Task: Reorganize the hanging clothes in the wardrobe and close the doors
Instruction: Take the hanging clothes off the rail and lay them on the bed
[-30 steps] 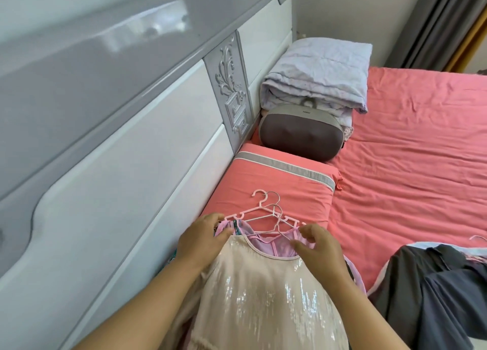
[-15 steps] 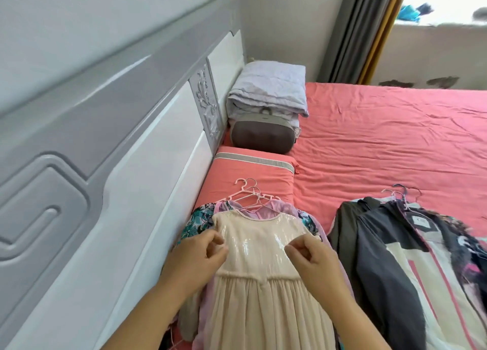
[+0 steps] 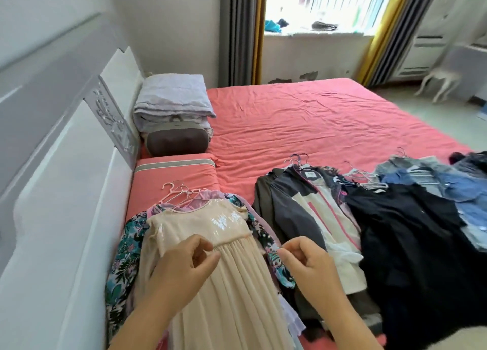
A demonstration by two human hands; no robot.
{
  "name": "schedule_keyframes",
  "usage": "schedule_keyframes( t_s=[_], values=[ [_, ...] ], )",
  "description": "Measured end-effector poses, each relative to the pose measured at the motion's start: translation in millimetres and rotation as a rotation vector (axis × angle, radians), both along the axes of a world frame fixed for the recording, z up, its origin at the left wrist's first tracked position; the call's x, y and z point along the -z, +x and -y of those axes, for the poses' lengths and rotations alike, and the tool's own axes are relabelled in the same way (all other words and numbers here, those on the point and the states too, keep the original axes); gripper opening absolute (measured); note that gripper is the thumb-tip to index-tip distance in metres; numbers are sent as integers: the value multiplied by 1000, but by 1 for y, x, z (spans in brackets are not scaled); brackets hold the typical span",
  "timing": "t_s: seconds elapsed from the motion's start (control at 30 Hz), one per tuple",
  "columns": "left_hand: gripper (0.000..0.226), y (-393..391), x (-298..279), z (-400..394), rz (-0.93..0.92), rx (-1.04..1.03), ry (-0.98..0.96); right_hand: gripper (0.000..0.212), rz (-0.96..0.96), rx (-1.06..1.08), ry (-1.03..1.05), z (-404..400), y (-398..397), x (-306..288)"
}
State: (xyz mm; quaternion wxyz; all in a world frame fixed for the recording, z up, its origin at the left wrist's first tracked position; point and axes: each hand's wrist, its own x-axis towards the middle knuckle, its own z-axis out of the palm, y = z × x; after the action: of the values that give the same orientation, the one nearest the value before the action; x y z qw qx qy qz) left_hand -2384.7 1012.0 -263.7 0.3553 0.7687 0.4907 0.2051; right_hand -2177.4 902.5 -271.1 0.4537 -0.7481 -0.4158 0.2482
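A cream sequinned dress [image 3: 232, 283] lies on top of a pile of hung clothes at the bed's near left, over a floral garment [image 3: 126, 247]. Pink hangers [image 3: 179, 194] stick out of that pile onto a coral pillow [image 3: 176, 170]. My left hand [image 3: 181, 268] hovers at the dress's waist seam, fingers loosely curled, with nothing visibly held. My right hand [image 3: 308, 265] hovers at the dress's right edge beside the floral sleeve, fingers likewise curled. No wardrobe is in view.
Further piles on hangers lie to the right: a dark jacket [image 3: 292, 215], black clothes [image 3: 411, 231], denim [image 3: 463, 191]. A folded quilt [image 3: 171, 99] and brown cushion [image 3: 176, 141] sit by the headboard [image 3: 66, 178]. The bed sheet [image 3: 303, 117] stretches toward the window; a white stool [image 3: 440, 83] stands beyond.
Both hands have drawn back from the dress's neckline and chest to its waist. My view has lifted and swung right, bringing the other clothes piles and the window into sight.
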Motion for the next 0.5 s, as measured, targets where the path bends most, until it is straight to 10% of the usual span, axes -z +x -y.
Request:
schedule_keyframes(
  t_s=[0.5],
  values=[
    [7,125,-8,22,72,155,-2,7,44,226,12,53,96,4]
  ],
)
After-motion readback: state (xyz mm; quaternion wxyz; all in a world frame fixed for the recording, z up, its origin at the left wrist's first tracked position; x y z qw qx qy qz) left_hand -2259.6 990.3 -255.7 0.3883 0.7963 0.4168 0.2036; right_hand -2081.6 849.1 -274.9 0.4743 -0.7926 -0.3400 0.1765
